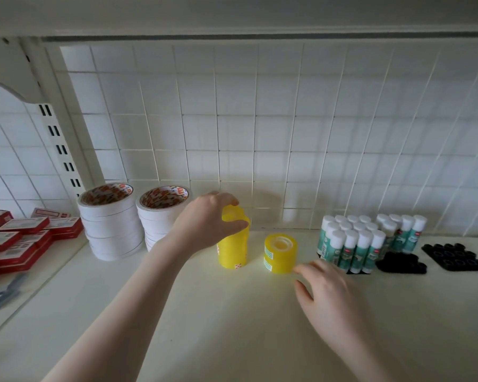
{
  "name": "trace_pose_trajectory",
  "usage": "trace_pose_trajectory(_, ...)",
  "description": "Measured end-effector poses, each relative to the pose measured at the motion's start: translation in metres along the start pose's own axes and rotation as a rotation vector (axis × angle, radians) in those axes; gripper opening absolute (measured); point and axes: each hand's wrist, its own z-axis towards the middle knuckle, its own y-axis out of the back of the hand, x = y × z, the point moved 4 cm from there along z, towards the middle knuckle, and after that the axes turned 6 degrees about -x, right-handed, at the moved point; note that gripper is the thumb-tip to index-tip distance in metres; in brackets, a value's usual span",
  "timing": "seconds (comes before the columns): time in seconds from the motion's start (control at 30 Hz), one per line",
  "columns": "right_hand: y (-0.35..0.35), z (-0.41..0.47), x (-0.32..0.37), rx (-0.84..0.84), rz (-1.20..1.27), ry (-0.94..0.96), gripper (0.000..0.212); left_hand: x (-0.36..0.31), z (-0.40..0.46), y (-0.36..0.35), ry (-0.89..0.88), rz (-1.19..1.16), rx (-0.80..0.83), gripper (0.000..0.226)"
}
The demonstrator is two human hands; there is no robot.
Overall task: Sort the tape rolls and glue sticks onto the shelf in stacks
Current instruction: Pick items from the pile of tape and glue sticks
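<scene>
— White shelf (232, 312) against a wire grid: where do the yellow tapes stand?

— Mid-shelf. The left hand (204, 224) curls round the top roll of the taller yellow stack (232, 252), likely squaring it. The right hand (331, 296), fingers loosely spread, touches or nearly touches the shorter yellow stack (280, 253).

— And the rest?

— White tape stacks (111, 224) toward the left edge, glue sticks (356, 244) toward the right. Labels are too blurred to read.

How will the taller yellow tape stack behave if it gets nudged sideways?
The taller yellow tape stack looks tall and narrow, so it would likely tip or shear between rolls. The top roll, held by the left hand, sits skewed. The glossy rolls probably slide easily on the smooth shelf.
</scene>
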Motion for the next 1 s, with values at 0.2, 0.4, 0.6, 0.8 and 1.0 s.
trace_pose_trajectory(0.2, -0.001, -0.001, -0.003, -0.01, -0.002, -0.005, 0.027, -0.002, 0.0, -0.003, 0.019, -0.024, -0.01, 0.048)
trace_pose_trajectory(0.4, -0.002, -0.002, -0.003, -0.012, -0.006, -0.003, 0.03, -0.003, -0.003, -0.008, 0.046, -0.034, 0.006, 0.052)
trace_pose_trajectory(0.6, -0.002, -0.002, -0.003, -0.014, 0.0, 0.0, 0.032, -0.002, -0.007, -0.01, 0.092, -0.122, 0.0, 0.053)
trace_pose_trajectory(0.8, -0.001, -0.003, -0.002, 0.001, 0.012, -0.011, 0.034, -0.001, -0.01, -0.009, 0.12, -0.155, -0.035, 0.055)
trace_pose_trajectory(1.0, 0.001, -0.004, -0.002, 0.022, 0.017, -0.018, 0.034, -0.002, -0.009, -0.011, 0.138, -0.172, -0.037, 0.057)
